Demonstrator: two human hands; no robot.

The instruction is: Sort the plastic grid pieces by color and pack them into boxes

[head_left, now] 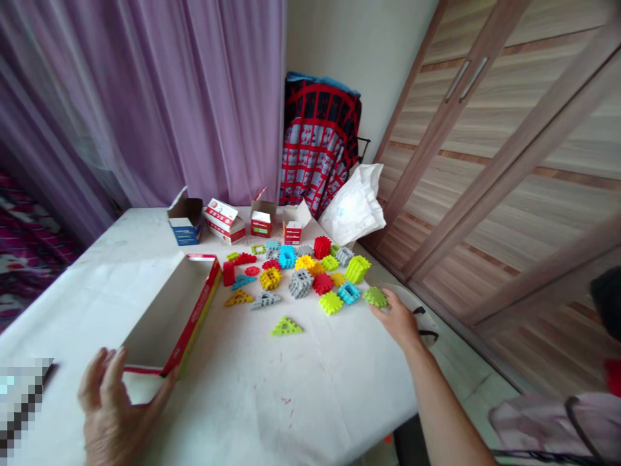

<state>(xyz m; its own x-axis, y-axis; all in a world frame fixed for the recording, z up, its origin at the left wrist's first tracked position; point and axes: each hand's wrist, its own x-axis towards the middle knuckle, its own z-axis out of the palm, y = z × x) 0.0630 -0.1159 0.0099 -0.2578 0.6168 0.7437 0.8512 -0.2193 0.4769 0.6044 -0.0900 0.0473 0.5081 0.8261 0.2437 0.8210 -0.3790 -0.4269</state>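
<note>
My left hand (119, 404) is at the near end of a shallow open cardboard box (194, 310), its thumb at one corner and its fingers at the other, seeming to grip it. The box is white-grey inside with a red and yellow side, and nothing shows in it. At the table's right edge my right hand (396, 317) has its fingers on a light green toothed building block (376, 297); the fingertips are partly hidden. Beside that block lie a blue square block (348, 293) and a lime block (331, 303). A lime triangular piece (286, 326) lies nearer to me.
Several toothed pieces, including a grey cube (301, 283), spread over the white-covered table (310, 388). Behind them stand a blue box (187, 230), several red-and-white boxes (226, 223) and a white plastic bag (356, 204). A pixelated object (22, 395) is at lower left.
</note>
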